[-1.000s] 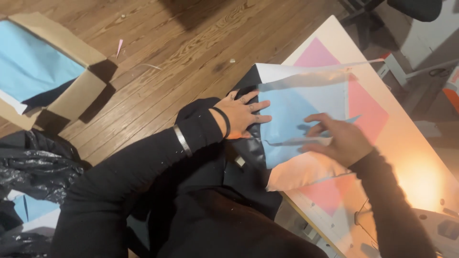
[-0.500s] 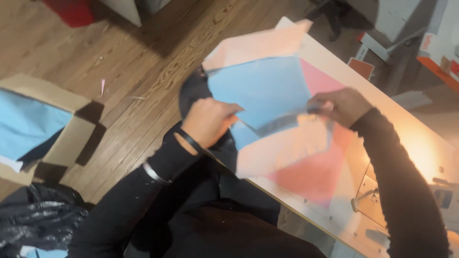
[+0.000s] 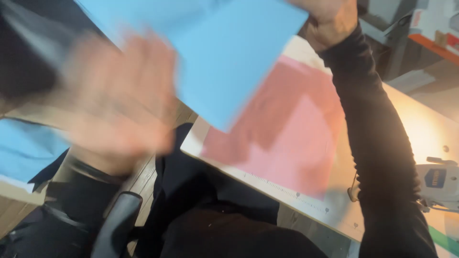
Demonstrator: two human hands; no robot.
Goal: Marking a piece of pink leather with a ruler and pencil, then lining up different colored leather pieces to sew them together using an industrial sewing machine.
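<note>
Your right hand (image 3: pixel 330 19) is raised over the far edge of the pale work table (image 3: pixel 411 129), fingers closed on the top edge of one light blue fabric sheet (image 3: pixel 215 52), which hangs lifted above the table's near left corner. Your left hand (image 3: pixel 119 105) is blurred beside that sheet, fingers loosely spread; whether it touches the cloth, you cannot tell. One pink fabric piece (image 3: pixel 291 138) lies flat on the table beneath. One white sewing machine (image 3: pixel 437 184) with a small blue label sits at the table's right edge. At the left, more light blue fabric (image 3: pixel 26 150) lies below table level.
</note>
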